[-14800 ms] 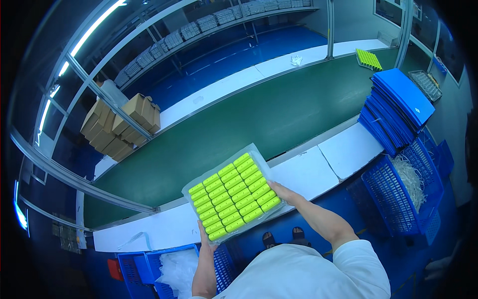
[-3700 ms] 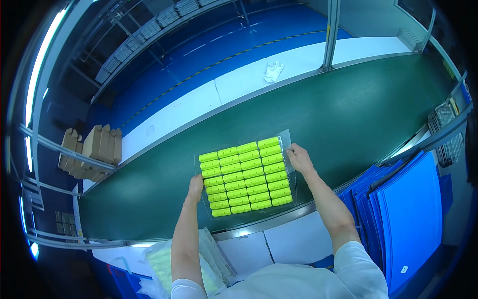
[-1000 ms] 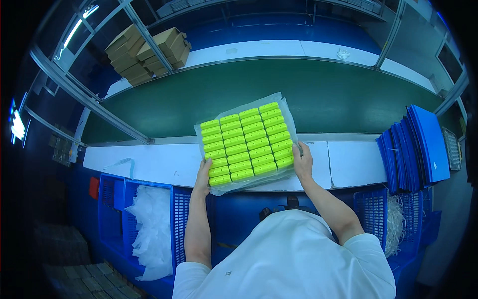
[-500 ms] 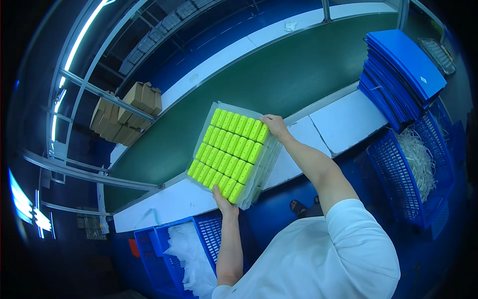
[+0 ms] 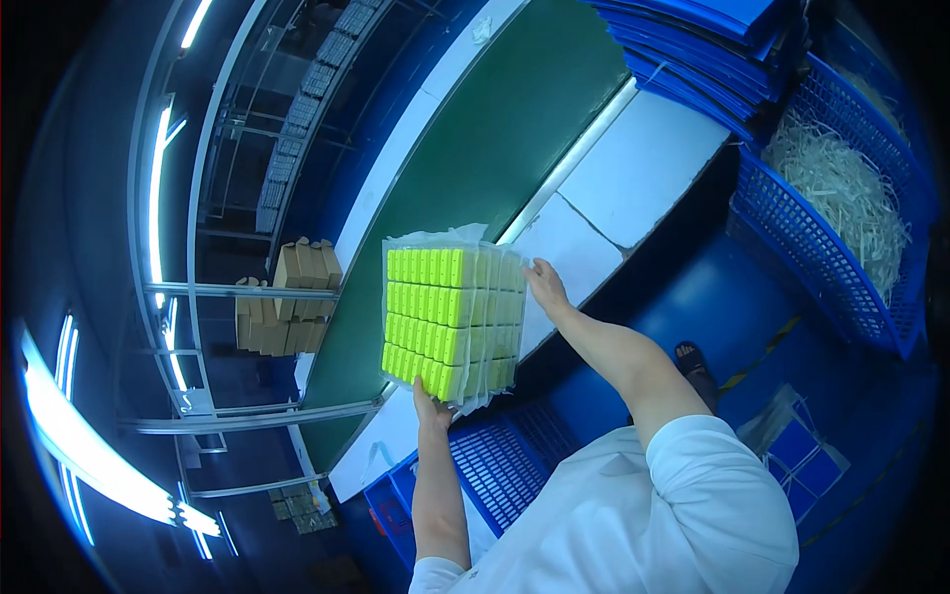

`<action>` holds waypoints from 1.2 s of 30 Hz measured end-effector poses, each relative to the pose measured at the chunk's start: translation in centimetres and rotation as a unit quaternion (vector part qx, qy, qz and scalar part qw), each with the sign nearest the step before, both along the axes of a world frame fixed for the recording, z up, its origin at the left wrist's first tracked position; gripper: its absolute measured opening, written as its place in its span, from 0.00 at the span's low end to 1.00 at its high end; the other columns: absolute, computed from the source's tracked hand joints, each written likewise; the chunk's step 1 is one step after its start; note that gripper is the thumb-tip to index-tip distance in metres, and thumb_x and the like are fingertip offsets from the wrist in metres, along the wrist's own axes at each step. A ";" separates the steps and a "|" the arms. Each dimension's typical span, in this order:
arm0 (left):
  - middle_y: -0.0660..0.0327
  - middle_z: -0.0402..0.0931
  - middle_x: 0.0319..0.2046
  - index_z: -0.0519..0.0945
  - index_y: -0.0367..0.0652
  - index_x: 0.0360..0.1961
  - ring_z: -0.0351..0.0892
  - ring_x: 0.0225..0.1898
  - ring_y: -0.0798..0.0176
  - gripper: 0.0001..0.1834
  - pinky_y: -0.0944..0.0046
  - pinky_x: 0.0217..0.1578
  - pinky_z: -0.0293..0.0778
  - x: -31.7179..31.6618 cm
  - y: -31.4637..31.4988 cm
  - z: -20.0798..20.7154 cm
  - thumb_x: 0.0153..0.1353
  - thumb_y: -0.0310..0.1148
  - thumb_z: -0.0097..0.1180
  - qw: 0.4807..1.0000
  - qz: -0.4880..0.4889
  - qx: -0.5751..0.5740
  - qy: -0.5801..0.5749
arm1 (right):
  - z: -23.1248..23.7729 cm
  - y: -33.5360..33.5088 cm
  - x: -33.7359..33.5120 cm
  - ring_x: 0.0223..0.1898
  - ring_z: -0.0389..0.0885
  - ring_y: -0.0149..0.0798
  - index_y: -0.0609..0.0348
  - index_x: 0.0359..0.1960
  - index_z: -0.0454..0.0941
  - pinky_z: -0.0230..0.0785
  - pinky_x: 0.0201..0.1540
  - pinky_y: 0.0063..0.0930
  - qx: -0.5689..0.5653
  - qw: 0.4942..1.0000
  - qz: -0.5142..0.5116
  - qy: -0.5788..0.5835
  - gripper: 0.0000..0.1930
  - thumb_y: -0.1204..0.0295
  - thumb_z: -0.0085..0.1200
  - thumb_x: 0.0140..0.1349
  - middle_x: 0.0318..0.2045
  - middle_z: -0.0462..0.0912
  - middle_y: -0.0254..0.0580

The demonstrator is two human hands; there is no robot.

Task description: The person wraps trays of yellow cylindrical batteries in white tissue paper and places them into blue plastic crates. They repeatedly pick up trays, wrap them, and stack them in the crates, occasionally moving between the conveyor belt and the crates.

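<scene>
A stack of trays (image 5: 495, 332) filled with rows of bright yellow-green blocks (image 5: 421, 322) is held up in front of me, over the bench and green belt. Clear plastic edges stick out between its layers. My left hand (image 5: 432, 408) grips the near lower edge, thumb on the front blocks and the other fingers hidden beneath. My right hand (image 5: 546, 287) is closed on the right side, at the rear layers. The top face tilts to the left, so several layers show along the side.
The green belt (image 5: 465, 148) runs behind the white bench (image 5: 643, 163). Blue sheets (image 5: 683, 49) are piled at upper right, beside a blue basket (image 5: 831, 218) of clear strips. Another blue basket (image 5: 495, 475) stands below the bench. Cardboard boxes (image 5: 302, 297) and a metal rail (image 5: 257, 426) are on the left.
The stack has tipped, so its layered side faces me more. Both hands keep their hold. The whole view has turned, and the basket of strips now shows more fully.
</scene>
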State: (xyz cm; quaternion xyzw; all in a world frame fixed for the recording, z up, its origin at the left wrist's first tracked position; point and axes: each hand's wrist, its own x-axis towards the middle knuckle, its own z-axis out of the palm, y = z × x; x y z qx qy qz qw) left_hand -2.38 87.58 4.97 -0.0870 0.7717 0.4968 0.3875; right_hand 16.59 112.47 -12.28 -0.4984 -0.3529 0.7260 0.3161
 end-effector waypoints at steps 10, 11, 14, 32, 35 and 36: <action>0.56 0.58 0.70 0.60 0.57 0.72 0.61 0.67 0.46 0.34 0.34 0.61 0.58 -2.2 -0.2 -0.3 0.68 0.57 0.36 0.997 0.012 0.045 -0.066 | -1.4 -11.0 5.4 0.61 0.74 0.56 0.58 0.64 0.70 0.65 0.63 0.45 -0.054 0.979 0.181 -0.079 0.31 0.62 0.55 0.57 0.58 0.77 0.57; 0.56 0.59 0.70 0.60 0.57 0.72 0.61 0.66 0.46 0.34 0.35 0.60 0.59 -2.1 0.2 -0.2 0.68 0.57 0.36 0.997 0.012 0.042 -0.061 | -0.5 -11.9 4.4 0.63 0.71 0.56 0.57 0.66 0.68 0.64 0.65 0.47 -0.039 0.987 0.145 -0.059 0.32 0.62 0.55 0.58 0.61 0.74 0.57; 0.55 0.61 0.68 0.60 0.56 0.71 0.62 0.65 0.46 0.34 0.36 0.60 0.60 -1.6 0.2 -0.3 0.68 0.57 0.36 0.998 -0.004 0.026 -0.051 | 3.7 -12.5 1.6 0.63 0.70 0.57 0.56 0.71 0.57 0.64 0.64 0.48 0.049 0.980 0.193 -0.007 0.38 0.62 0.56 0.59 0.61 0.70 0.57; 0.45 0.40 0.76 0.42 0.37 0.76 0.43 0.75 0.38 0.68 0.31 0.70 0.37 -7.7 -6.5 0.6 0.51 0.84 0.37 0.996 0.034 -0.008 0.079 | 1.0 -12.8 -5.6 0.39 0.82 0.47 0.65 0.69 0.61 0.73 0.44 0.40 -0.013 1.000 -0.002 -0.022 0.35 0.68 0.53 0.59 0.35 0.82 0.49; 0.45 0.40 0.76 0.37 0.41 0.76 0.42 0.76 0.39 0.66 0.35 0.72 0.39 -14.8 -8.2 -1.5 0.53 0.83 0.35 0.990 0.121 0.064 0.036 | -0.9 -13.0 -5.0 0.41 0.83 0.47 0.67 0.64 0.68 0.73 0.46 0.40 -0.068 0.987 0.143 -0.016 0.31 0.66 0.53 0.59 0.39 0.83 0.50; 0.46 0.40 0.76 0.37 0.42 0.76 0.41 0.76 0.39 0.65 0.37 0.72 0.40 -17.1 -8.7 -2.9 0.54 0.83 0.35 0.986 0.140 0.084 0.023 | -0.9 -13.6 -5.1 0.42 0.83 0.46 0.67 0.63 0.69 0.73 0.47 0.38 -0.062 0.988 0.135 -0.054 0.30 0.65 0.53 0.60 0.40 0.84 0.51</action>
